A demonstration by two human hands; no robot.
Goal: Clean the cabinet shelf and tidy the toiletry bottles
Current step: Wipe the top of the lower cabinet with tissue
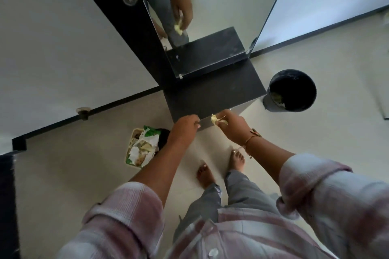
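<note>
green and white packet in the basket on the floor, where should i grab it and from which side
Pinch the packet across its flat faces at the crumpled green top end, which sticks out of the basket. Come down from above: the basket walls cover its lower part. The left hand looks better placed; the right hand holds a yellow scrap.

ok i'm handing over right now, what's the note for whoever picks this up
Left hand: fingers bent at the dark shelf's front edge; grip unclear.
Right hand: pinches a yellowish scrap by the same edge.
Bin stands on the floor right of the shelf, litter inside.
Basket on the floor, left, holds a green-and-white packet and something dark.
Done: wiping progress unclear.
Left: probably bin the scrap, then return the bottles; none recognisable in view.
</note>
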